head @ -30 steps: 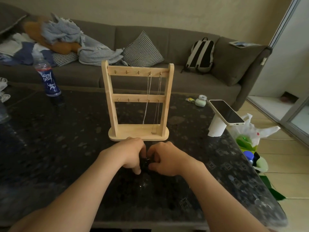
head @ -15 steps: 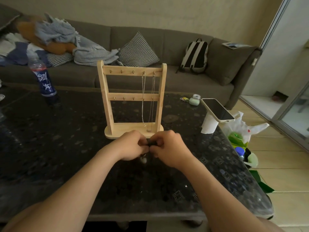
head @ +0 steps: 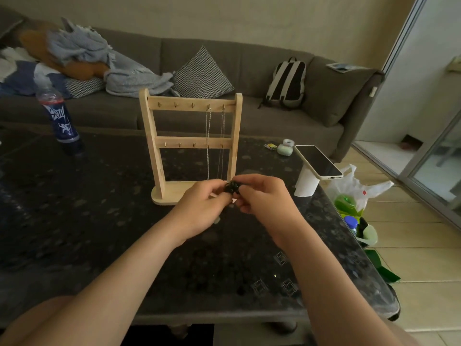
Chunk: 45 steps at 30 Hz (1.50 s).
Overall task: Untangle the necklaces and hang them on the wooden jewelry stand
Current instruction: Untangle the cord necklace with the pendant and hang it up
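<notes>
Dark necklace tangle [head: 232, 187] — pinched between left hand [head: 199, 208] and right hand [head: 262, 199]; stand [head: 152, 136] at 12 o'clock. Risk: tugging could tighten it.

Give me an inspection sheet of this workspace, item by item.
Surface: dark speckled table, glossy.
Job's things: wooden jewelry stand upright; two chains hang from its top bar's two rightmost hooks; dark tangle held in front of its base.
Clutter: bottle, phone propped on a white roll, small green tub.
Grippers: left hand and right hand both pinch the dark tangle.
Cables: nothing seen.
Surroundings: grey sofa with clothes, cushion, backpack; plastic bag beside the table.
</notes>
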Each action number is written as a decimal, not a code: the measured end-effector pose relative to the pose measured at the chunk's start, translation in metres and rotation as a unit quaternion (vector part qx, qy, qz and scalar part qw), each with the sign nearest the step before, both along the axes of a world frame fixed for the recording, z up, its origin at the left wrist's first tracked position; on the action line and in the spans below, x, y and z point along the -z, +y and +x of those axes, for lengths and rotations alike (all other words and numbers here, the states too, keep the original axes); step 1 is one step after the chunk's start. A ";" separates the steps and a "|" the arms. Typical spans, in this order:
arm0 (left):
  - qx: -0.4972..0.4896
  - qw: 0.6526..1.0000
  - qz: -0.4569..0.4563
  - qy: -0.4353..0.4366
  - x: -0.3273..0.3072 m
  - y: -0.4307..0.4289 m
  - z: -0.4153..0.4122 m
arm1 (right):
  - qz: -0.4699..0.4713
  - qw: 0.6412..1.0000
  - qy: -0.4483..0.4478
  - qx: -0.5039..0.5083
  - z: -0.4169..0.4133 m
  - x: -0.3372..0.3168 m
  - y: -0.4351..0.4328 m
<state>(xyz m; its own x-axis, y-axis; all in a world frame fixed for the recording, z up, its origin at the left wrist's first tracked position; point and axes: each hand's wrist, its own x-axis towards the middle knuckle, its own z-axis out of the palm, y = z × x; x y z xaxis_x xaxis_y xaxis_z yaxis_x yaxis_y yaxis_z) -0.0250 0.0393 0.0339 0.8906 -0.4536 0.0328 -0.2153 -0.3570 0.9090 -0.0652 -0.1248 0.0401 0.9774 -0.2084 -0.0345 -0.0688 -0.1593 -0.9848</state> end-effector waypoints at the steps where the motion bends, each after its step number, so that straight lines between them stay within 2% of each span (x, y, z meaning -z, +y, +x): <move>1: -0.001 1.000 -0.004 -0.008 -0.001 0.000 -0.002 | 0.006 1.000 -0.007 0.011 0.000 0.001 -0.001; 5: -0.016 0.999 -0.039 0.000 -0.002 0.000 -0.005 | 0.032 0.998 -0.032 0.039 -0.002 0.000 -0.002; 14: -0.015 0.976 -0.133 0.174 -0.003 -0.005 -0.001 | 0.207 0.974 -0.063 0.064 -0.003 0.002 -0.007; 19: -0.016 0.964 -0.152 0.218 -0.003 -0.008 0.002 | 0.033 0.991 -0.102 0.081 -0.003 0.005 -0.012; 23: -0.019 0.960 -0.162 0.229 -0.003 -0.009 0.005 | -0.017 0.983 -0.151 0.107 -0.005 0.007 -0.011; 25: -0.007 0.959 -0.161 0.231 -0.002 -0.009 0.005 | -0.079 0.980 -0.162 0.087 -0.007 0.006 -0.009; 29: 0.002 0.968 -0.131 0.214 0.000 -0.009 0.008 | -0.239 0.948 -0.188 0.091 -0.005 0.010 -0.007; 31: 0.002 0.976 -0.103 0.193 0.000 -0.008 0.009 | -0.276 0.936 -0.198 0.095 -0.006 0.010 -0.006; 34: 0.028 0.980 -0.071 0.183 -0.004 -0.005 0.009 | -0.282 0.939 -0.182 0.072 -0.009 0.009 -0.010; 41: 0.077 0.967 -0.096 0.223 -0.009 0.001 0.009 | -0.217 0.962 -0.145 0.077 -0.015 0.007 -0.017; 45: 0.077 0.970 -0.099 0.209 -0.009 0.001 0.010 | -0.205 0.969 -0.114 0.078 -0.015 0.007 -0.023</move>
